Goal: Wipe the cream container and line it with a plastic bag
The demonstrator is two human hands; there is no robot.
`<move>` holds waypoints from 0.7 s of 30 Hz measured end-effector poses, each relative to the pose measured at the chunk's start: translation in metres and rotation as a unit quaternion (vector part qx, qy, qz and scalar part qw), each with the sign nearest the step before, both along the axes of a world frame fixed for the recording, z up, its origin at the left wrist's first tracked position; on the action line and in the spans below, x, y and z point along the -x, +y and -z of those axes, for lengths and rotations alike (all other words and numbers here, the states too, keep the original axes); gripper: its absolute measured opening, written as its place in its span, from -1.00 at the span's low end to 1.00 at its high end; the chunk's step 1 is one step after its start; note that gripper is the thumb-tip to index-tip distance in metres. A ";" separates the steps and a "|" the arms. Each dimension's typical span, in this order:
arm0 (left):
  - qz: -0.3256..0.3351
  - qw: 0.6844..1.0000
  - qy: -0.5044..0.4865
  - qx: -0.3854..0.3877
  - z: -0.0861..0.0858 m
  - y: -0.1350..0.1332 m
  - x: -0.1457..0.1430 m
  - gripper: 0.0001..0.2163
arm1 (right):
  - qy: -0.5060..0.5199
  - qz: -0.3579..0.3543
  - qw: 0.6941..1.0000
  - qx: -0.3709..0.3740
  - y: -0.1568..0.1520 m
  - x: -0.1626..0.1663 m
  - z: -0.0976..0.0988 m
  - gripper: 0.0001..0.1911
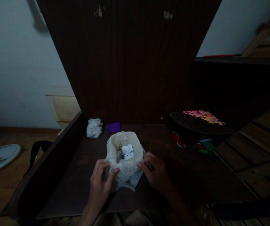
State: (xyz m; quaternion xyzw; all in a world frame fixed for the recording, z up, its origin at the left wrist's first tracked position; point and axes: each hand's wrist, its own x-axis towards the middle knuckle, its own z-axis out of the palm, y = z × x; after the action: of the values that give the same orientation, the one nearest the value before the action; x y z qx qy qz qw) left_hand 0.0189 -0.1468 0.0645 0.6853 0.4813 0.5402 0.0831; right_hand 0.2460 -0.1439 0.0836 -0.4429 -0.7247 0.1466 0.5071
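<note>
A small bin lined with a whitish translucent plastic bag (127,171) stands on the dark wooden surface in front of me. The bag's edge is folded outward over the rim and hangs loosely at the front. Crumpled white paper (127,152) lies inside. My left hand (101,177) grips the bag at the near left of the rim, thumb in front and fingers at the side. At the right side of the rim, my right hand (154,169) pinches the bag between thumb and fingers. The bag hides the bin's outer wall.
Behind the bin sit a bunched white plastic bag (94,128) and a purple packet (114,127). An orange-red wire loop (161,143) is to the right. Small colourful pieces (204,115) cover part of a curved shelf (184,121). A tall dark panel (135,69) rises at the back.
</note>
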 end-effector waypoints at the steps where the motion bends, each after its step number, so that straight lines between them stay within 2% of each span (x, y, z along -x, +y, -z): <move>1: 0.019 1.000 0.014 -0.017 -0.001 0.000 0.000 -0.88 | -0.003 -0.004 1.000 -0.004 0.000 0.000 0.001 -0.76; 5: 0.050 0.996 0.043 -0.059 -0.001 -0.002 0.003 -0.85 | -0.009 -0.007 1.000 -0.017 0.001 -0.004 0.010 -0.78; 9: 0.036 0.997 0.038 -0.064 0.003 0.001 0.010 -0.82 | -0.011 0.022 0.999 -0.028 0.003 -0.010 0.015 -0.81; 12: 0.018 0.998 0.031 -0.050 0.004 0.006 0.017 -0.83 | -0.019 0.040 0.999 -0.003 0.005 -0.016 0.013 -0.79; 16: -0.006 1.000 -0.004 0.022 0.008 0.011 0.023 -0.87 | -0.011 0.023 0.999 0.045 0.008 -0.024 0.006 -0.88; 18: -0.022 0.995 -0.049 0.085 0.012 0.013 0.023 -0.80 | 0.033 0.031 0.997 0.067 0.012 -0.027 0.004 -0.91; 21: -0.016 0.978 -0.130 0.159 0.017 0.015 0.021 -0.63 | 0.142 0.033 0.981 0.129 0.022 -0.024 0.004 -0.78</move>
State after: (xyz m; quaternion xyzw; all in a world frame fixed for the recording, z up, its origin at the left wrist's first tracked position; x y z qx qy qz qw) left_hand -0.0020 -0.1317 0.0478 0.5794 0.5570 0.5424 0.2448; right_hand 0.2703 -0.1214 0.0796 -0.5031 -0.6053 0.2832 0.5480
